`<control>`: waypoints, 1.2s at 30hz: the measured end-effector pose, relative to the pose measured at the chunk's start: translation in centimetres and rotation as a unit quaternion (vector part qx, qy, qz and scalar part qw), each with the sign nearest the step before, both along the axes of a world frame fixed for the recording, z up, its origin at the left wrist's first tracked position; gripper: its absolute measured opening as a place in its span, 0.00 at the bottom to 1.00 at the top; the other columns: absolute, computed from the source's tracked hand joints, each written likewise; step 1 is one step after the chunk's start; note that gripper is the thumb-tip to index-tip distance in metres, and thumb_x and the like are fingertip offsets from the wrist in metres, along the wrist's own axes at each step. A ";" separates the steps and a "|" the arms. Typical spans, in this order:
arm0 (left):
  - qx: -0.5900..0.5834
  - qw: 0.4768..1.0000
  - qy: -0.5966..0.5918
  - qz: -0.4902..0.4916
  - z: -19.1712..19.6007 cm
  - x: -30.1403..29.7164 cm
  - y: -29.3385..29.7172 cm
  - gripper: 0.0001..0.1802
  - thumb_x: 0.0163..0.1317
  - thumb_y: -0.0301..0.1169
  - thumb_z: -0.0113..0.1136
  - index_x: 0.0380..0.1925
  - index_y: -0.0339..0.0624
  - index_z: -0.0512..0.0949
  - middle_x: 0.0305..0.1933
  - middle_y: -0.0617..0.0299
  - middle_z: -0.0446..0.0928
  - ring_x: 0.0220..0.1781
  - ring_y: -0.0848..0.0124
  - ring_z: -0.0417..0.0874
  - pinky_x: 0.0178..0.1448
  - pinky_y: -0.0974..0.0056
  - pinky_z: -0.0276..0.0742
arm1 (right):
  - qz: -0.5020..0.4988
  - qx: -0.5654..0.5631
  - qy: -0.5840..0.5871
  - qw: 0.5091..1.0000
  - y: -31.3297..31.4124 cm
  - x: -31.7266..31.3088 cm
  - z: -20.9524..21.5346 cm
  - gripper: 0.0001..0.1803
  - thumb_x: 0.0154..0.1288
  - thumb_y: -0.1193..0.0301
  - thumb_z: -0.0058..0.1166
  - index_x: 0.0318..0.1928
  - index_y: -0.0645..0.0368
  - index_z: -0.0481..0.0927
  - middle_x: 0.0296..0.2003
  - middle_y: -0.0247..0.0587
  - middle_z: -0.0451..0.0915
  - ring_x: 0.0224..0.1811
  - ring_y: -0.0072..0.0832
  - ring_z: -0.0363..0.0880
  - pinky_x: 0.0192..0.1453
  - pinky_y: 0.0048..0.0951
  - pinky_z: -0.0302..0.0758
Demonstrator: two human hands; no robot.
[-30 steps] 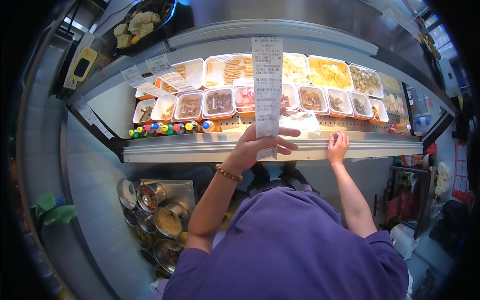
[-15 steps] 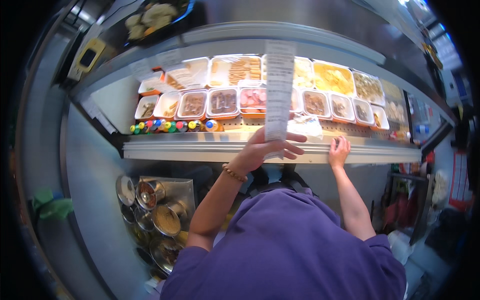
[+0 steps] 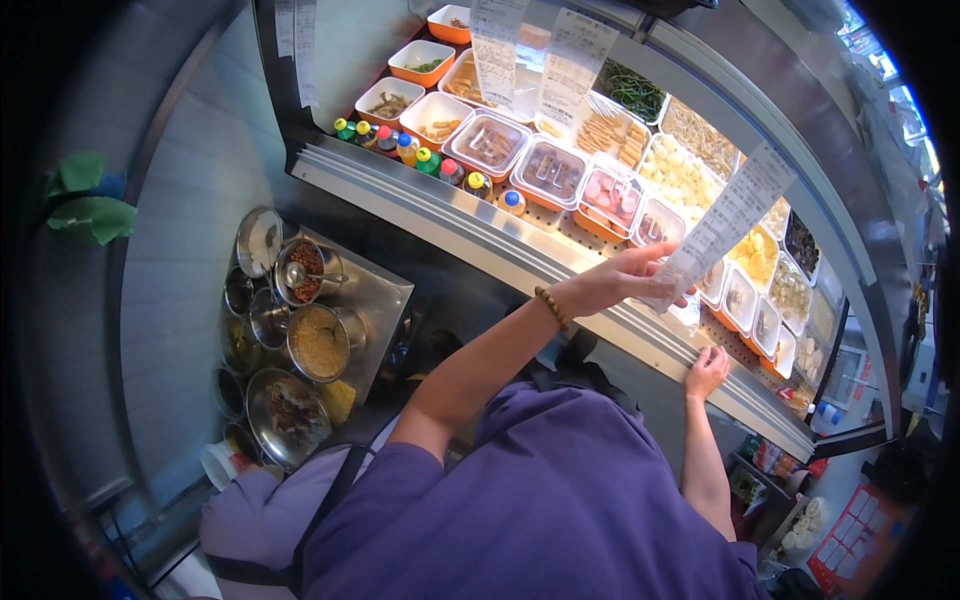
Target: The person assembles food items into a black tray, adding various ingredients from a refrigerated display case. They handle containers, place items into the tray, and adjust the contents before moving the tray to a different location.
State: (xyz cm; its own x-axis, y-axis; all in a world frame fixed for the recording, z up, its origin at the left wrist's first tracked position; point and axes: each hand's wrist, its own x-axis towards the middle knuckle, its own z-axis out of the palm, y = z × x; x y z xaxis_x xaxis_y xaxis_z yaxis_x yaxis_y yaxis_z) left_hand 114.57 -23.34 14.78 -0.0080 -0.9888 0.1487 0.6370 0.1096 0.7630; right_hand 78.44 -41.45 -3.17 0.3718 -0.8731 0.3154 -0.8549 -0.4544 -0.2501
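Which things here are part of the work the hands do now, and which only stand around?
In hand:
- long paper slip, held by left hand
- steel ledge, touched by right hand

Standing about:
- food trays
- small bottles
- metal spice pots
- green cloth

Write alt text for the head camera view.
The left hand holds up a long paper receipt over a refrigerated display case of food trays, while the right hand rests on the case's front ledge. Metal seasoning pots sit lower left.
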 end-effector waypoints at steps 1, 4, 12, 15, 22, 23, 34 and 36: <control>-0.007 1.000 0.006 -0.001 -0.2 -0.3 0.1 0.40 0.67 0.41 0.61 0.72 0.39 0.56 0.60 0.53 0.77 0.60 0.67 0.80 0.64 0.63 0.74 | 0.002 -0.004 0.004 1.000 0.0 -0.1 0.0 0.13 0.69 0.65 0.52 0.42 0.63 0.79 0.50 0.51 0.80 0.58 0.46 0.74 0.65 0.47 0.64; -0.012 1.000 0.007 -0.004 -0.5 -0.6 0.3 0.39 0.68 0.39 0.60 0.74 0.40 0.54 0.60 0.53 0.77 0.60 0.68 0.80 0.61 0.64 0.75 | 0.010 -0.012 0.010 1.000 -0.2 -0.3 -0.1 0.12 0.69 0.65 0.53 0.42 0.63 0.79 0.50 0.52 0.80 0.56 0.48 0.74 0.63 0.48 0.65; -0.021 0.999 0.020 -0.019 -1.0 -0.9 0.6 0.39 0.69 0.39 0.59 0.74 0.41 0.52 0.61 0.53 0.77 0.60 0.68 0.80 0.58 0.66 0.77 | 0.026 -0.022 0.006 0.999 -0.1 -0.2 -0.3 0.12 0.69 0.66 0.53 0.41 0.63 0.78 0.49 0.53 0.80 0.55 0.49 0.75 0.61 0.48 0.66; -0.021 0.999 0.012 -0.020 -1.1 -0.9 0.6 0.39 0.69 0.38 0.59 0.74 0.41 0.53 0.61 0.52 0.76 0.60 0.67 0.80 0.58 0.66 0.77 | 0.025 -0.022 0.003 0.999 -0.1 -0.1 -0.2 0.12 0.69 0.66 0.53 0.41 0.63 0.79 0.49 0.53 0.80 0.55 0.49 0.75 0.61 0.48 0.66; -0.018 0.999 0.023 -0.031 -1.2 -1.2 0.2 0.38 0.69 0.37 0.60 0.73 0.40 0.53 0.62 0.49 0.75 0.60 0.66 0.80 0.58 0.66 0.77 | 0.018 -0.013 0.009 1.000 0.0 -0.1 0.0 0.12 0.69 0.66 0.52 0.42 0.63 0.79 0.50 0.52 0.80 0.55 0.49 0.74 0.62 0.48 0.66; -0.016 0.999 0.022 -0.031 -1.1 -1.1 0.2 0.38 0.69 0.37 0.60 0.73 0.40 0.53 0.62 0.49 0.75 0.60 0.66 0.80 0.58 0.66 0.77 | 0.016 -0.010 0.010 1.000 0.0 0.0 0.0 0.12 0.69 0.66 0.52 0.42 0.63 0.79 0.50 0.52 0.79 0.56 0.49 0.74 0.62 0.48 0.66; -0.013 0.999 0.017 -0.024 -0.3 -1.1 0.1 0.35 0.69 0.36 0.59 0.71 0.39 0.58 0.62 0.48 0.75 0.59 0.64 0.81 0.58 0.64 0.78 | 0.005 -0.013 0.034 0.999 0.1 -0.4 -0.5 0.14 0.70 0.65 0.51 0.44 0.64 0.80 0.51 0.53 0.79 0.56 0.49 0.74 0.64 0.46 0.67; -0.015 0.999 0.024 -0.034 -0.2 -1.5 -0.4 0.33 0.69 0.36 0.59 0.70 0.38 0.59 0.62 0.48 0.75 0.59 0.63 0.81 0.59 0.62 0.78 | -0.017 -0.008 0.044 0.999 -0.2 -1.2 -1.1 0.14 0.70 0.64 0.51 0.43 0.64 0.80 0.51 0.53 0.79 0.57 0.49 0.74 0.64 0.46 0.66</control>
State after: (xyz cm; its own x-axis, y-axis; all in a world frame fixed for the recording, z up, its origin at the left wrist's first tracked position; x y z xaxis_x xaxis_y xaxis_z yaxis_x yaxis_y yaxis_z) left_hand 113.09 -23.70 14.60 -0.0665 -0.9815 0.1795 0.6790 0.0873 0.7290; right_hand 77.26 -41.65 -4.28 0.3698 -0.8808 0.2957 -0.8881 -0.4286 -0.1660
